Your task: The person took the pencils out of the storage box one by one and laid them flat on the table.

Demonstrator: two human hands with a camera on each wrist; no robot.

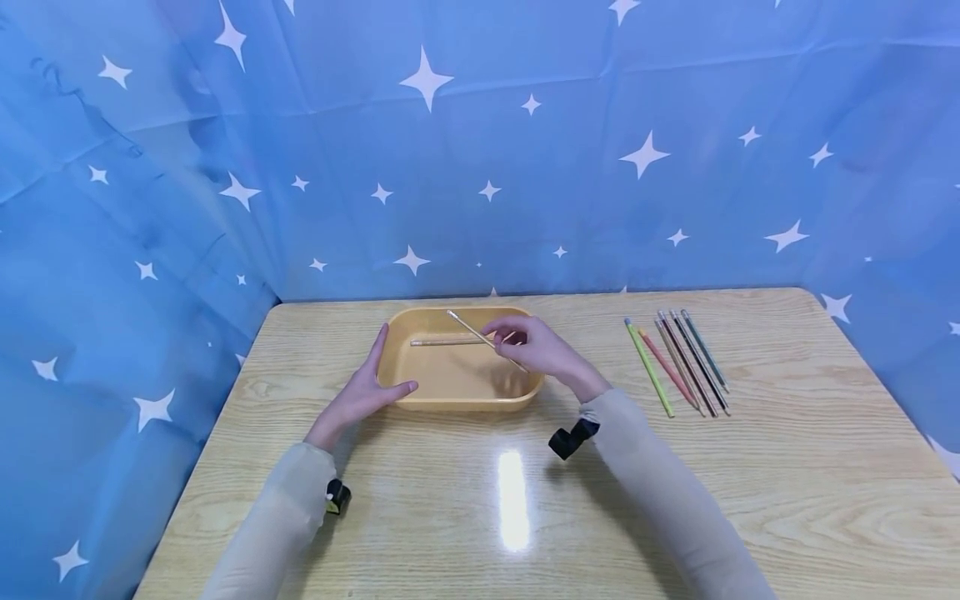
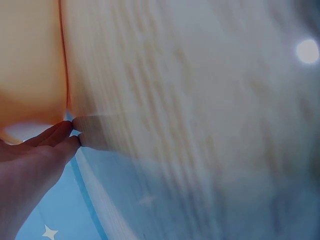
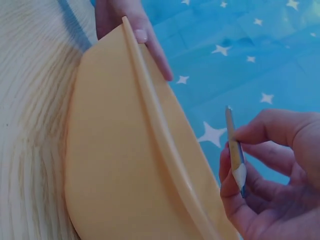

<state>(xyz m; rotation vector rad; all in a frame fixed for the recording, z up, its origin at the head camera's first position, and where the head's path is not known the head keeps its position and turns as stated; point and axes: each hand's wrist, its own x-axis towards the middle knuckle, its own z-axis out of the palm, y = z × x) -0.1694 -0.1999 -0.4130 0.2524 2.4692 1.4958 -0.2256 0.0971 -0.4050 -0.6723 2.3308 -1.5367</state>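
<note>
A shallow orange plastic tray [image 1: 457,406] sits on the table. My left hand [image 1: 369,390] holds its left end, fingers along the outside and thumb over the front rim. Above the tray's right half, my right hand [image 1: 536,343] pinches a gold pencil [image 1: 471,327] between thumb and fingers. It is tilted, and its sharpened tip [image 3: 240,176] shows in the right wrist view. Another pencil [image 1: 442,342] lies lengthwise inside the tray. The left wrist view catches the left fingers [image 2: 59,134] beside the orange wall.
Several loose pencils lie side by side on the right of the table, among them a green pencil [image 1: 651,371], a red pencil [image 1: 667,367] and a teal pencil [image 1: 705,350]. A blue star-patterned cloth [image 1: 480,150] hangs behind the wood-grain table [image 1: 442,500].
</note>
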